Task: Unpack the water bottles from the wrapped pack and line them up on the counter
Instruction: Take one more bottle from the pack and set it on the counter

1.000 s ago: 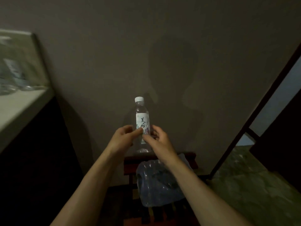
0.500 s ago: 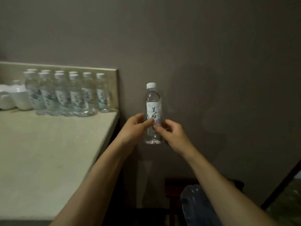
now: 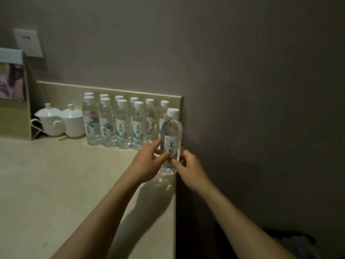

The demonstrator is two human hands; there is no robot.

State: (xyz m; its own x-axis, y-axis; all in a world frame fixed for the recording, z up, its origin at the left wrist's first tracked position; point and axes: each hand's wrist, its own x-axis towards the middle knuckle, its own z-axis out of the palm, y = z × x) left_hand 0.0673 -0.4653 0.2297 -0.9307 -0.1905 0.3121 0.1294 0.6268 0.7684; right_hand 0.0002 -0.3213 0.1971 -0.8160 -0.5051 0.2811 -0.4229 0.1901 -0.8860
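Dim grey walls enclose a pale beige stone counter (image 3: 56, 184), whose right edge is seen beside a dark gap. Near that edge, an upright clear plastic water bottle with a white cap (image 3: 172, 131) is pinched at its label from both sides: the left hand (image 3: 147, 163) is curled on its left, the right hand (image 3: 188, 168) on its right. Farther back, a double row of matching capped bottles (image 3: 123, 122) is lined against the backsplash. Left of them, two white lidded ceramic cups (image 3: 61, 121) are set side by side.
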